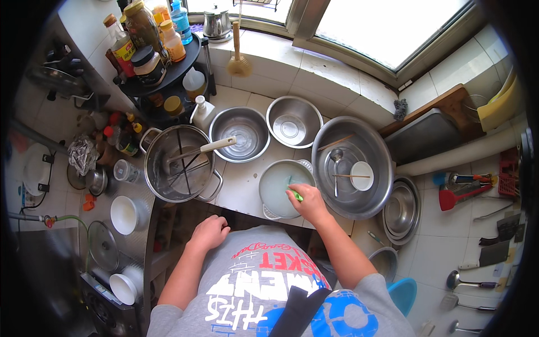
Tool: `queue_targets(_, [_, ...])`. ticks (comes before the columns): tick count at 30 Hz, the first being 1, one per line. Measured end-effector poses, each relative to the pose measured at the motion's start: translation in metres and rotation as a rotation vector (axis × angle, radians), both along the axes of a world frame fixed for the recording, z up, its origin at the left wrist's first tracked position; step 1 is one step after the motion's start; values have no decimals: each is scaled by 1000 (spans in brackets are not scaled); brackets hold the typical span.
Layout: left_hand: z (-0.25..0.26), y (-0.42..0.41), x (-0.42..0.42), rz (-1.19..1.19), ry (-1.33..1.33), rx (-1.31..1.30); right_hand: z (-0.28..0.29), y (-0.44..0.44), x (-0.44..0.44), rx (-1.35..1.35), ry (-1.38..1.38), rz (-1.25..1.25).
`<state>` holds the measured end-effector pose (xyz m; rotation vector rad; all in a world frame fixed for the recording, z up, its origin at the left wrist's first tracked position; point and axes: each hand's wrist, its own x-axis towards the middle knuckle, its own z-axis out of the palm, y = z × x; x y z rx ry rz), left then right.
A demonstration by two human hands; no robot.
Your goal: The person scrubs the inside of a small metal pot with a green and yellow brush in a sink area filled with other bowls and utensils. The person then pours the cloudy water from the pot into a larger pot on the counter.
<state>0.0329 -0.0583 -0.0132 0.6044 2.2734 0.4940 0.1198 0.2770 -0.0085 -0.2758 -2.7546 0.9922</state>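
My right hand (307, 200) grips the green handle (297, 196) of a utensil over a pale two-handled bowl (270, 214). Cloudy, whitish liquid (278, 185) fills much of the bowl. The utensil's thin greenish lower part dips into this liquid, so its working end cannot be made out. Close to the counter's front edge and my shirt, my left hand (212, 231) has its fingers curled in, with nothing visible in them. Right beside the bowl stands a large metal basin (358, 130) containing a ladle (336, 156), a small white bowl (362, 179) and chopsticks (337, 142).
A steel pot (153, 185) at left holds a light-handled utensil (219, 144) and a dark cross-shaped divider. Two metal basins (240, 153) (294, 105) stand behind the bowl. White bowls (124, 215) line the left counter. Nested metal basins (400, 206) are at right.
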Motion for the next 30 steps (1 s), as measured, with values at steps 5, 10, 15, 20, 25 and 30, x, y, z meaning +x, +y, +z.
queue_targets(5, [1,-1,-2,-11,-19,-26,0,-15,3,-103,15,75])
queue_targets(10, [3,1,-3,-21,-17,-23,34,-2,5,-263,-348,6])
queue_targets(15, [7,4,-6,-30,-16,-27,44,15,3,-192,-507,-151])
queue_targets(20, [6,3,-7,-28,-15,-34,24,8,0,-39,-237,-278])
queue_targets(25, [8,3,-6,-41,-25,-52,-3,-3,-1,-60,11,-184])
queue_targets(30, [8,6,-6,-42,-26,-47,-5,-15,8,-147,-13,-55])
